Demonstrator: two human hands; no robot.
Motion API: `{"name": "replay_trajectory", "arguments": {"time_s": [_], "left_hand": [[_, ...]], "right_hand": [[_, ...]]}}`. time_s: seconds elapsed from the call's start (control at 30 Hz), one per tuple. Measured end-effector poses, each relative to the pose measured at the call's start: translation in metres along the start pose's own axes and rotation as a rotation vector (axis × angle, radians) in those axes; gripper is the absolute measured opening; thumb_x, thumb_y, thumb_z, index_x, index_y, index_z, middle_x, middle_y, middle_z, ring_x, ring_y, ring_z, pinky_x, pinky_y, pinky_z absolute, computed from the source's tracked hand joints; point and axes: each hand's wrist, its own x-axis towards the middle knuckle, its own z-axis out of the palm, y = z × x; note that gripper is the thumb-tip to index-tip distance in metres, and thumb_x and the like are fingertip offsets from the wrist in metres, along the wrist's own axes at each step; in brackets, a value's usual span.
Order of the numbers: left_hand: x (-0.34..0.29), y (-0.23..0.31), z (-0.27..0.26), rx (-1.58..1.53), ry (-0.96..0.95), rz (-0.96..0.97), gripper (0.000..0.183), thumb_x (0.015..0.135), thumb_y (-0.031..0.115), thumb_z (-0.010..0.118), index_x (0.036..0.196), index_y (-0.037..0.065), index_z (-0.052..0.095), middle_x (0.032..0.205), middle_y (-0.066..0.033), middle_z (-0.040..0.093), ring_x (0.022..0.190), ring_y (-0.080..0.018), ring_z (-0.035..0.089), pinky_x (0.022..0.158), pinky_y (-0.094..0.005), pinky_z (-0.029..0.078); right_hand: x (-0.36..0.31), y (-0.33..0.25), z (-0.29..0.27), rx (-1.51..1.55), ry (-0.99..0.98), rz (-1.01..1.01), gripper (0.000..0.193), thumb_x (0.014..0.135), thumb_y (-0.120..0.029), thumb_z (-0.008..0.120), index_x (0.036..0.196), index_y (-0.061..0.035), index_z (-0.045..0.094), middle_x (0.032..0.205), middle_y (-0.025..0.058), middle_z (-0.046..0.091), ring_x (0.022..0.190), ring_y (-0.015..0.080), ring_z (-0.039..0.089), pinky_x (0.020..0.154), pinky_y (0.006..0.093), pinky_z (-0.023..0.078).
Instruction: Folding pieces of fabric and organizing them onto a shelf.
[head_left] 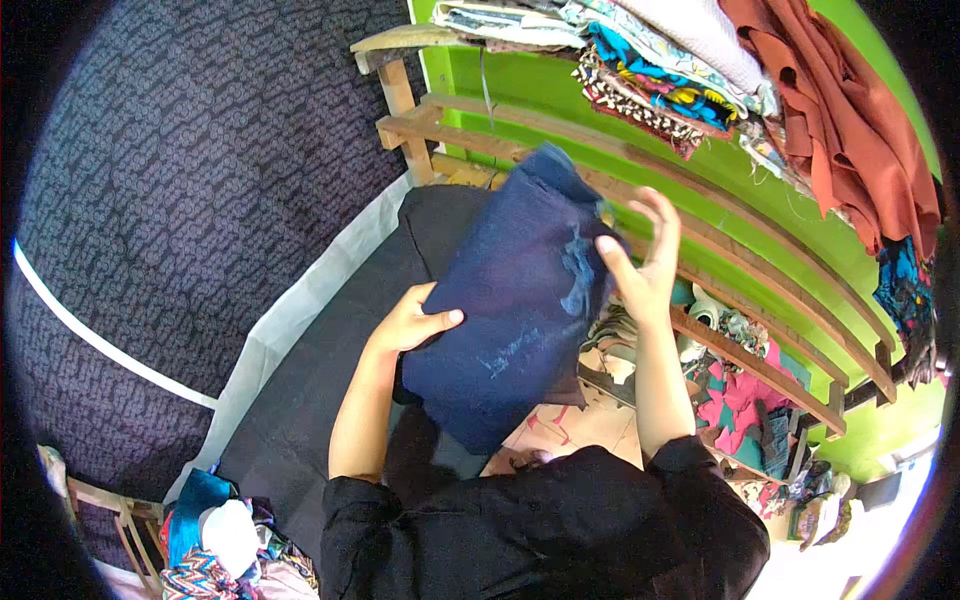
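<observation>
A folded navy-blue cloth bundle (510, 310) hangs above a long black fabric sheet (330, 400) — the left hand (410, 322) pinching its left side, I'd say to bear the weight, the right hand (648, 275) splayed, thumb at the opposite edge, perhaps steadying it.

- The left hand (412, 318) grips a dark blue cloth (490, 290) by its left edge, thumb on top.
- The right hand (645, 265) has its thumb at the cloth's right edge, the other fingers (664, 215) raised and spread.
- Pale blue marks show on the cloth.
- Black cloth (310, 400) lies spread below.
- Wooden rails (790, 262) run before a green wall (550, 82).
- Folded fabrics (660, 85) and a rust-coloured cloth (800, 120) are at upper right.
- A mixed fabric pile (190, 520) sits at lower left.
</observation>
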Motion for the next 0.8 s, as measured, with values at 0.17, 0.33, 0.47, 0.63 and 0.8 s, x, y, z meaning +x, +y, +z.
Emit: {"name": "replay_trajectory", "arguments": {"time_s": [0.17, 0.33, 0.47, 0.63, 0.8], "left_hand": [[0.021, 0.022, -0.005, -0.133, 0.151, 0.205, 0.04, 0.073, 0.021, 0.07, 0.103, -0.003, 0.057, 0.099, -0.0065, 0.06, 0.091, -0.0148, 0.054, 0.082, -0.0294, 0.041], [0.039, 0.0, -0.019, -0.241, 0.376, 0.146, 0.053, 0.07, 0.028, 0.072, 0.11, -0.002, 0.052, 0.102, -0.0081, 0.058, 0.092, -0.0183, 0.055, 0.082, -0.0313, 0.042], [0.069, 0.013, -0.046, -0.399, 0.592, -0.076, 0.057, 0.074, 0.034, 0.066, 0.116, 0.0, 0.047, 0.105, -0.0112, 0.057, 0.093, -0.023, 0.055, 0.082, -0.034, 0.043], [0.145, 0.066, -0.087, -0.3, 0.698, -0.111, 0.06, 0.078, 0.038, 0.061, 0.12, 0.0, 0.041, 0.112, -0.0118, 0.052, 0.098, -0.0224, 0.052, 0.086, -0.0324, 0.04], [0.165, 0.039, -0.072, 0.29, 0.883, 0.295, 0.058, 0.081, 0.03, 0.059, 0.124, -0.001, 0.035, 0.119, -0.0179, 0.046, 0.114, -0.025, 0.042, 0.096, -0.0346, 0.032]], "right_hand": [[-0.05, 0.065, 0.009, 0.511, 0.13, 0.453, 0.085, 0.074, -0.046, 0.061, 0.136, -0.0129, 0.014, 0.14, 0.0107, 0.02, 0.128, 0.0271, 0.02, 0.105, 0.0429, 0.013], [-0.061, 0.081, 0.047, 1.264, -0.323, 1.004, 0.063, 0.076, -0.038, 0.062, 0.124, -0.0053, 0.039, 0.117, 0.012, 0.05, 0.106, 0.0269, 0.049, 0.091, 0.0422, 0.039], [0.029, 0.061, 0.083, 1.215, -0.381, 1.162, 0.042, 0.076, -0.025, 0.062, 0.11, -0.0027, 0.051, 0.104, 0.0126, 0.057, 0.095, 0.028, 0.055, 0.086, 0.0442, 0.042], [0.135, 0.118, 0.121, 1.194, -0.228, 1.23, 0.032, 0.08, -0.025, 0.058, 0.102, -0.0021, 0.055, 0.099, 0.0144, 0.059, 0.089, 0.0311, 0.056, 0.082, 0.0451, 0.044], [0.19, 0.228, 0.119, 1.246, 0.143, 1.118, 0.024, 0.082, -0.018, 0.055, 0.1, -0.0038, 0.057, 0.097, 0.0113, 0.06, 0.088, 0.0253, 0.057, 0.079, 0.042, 0.047]]}}
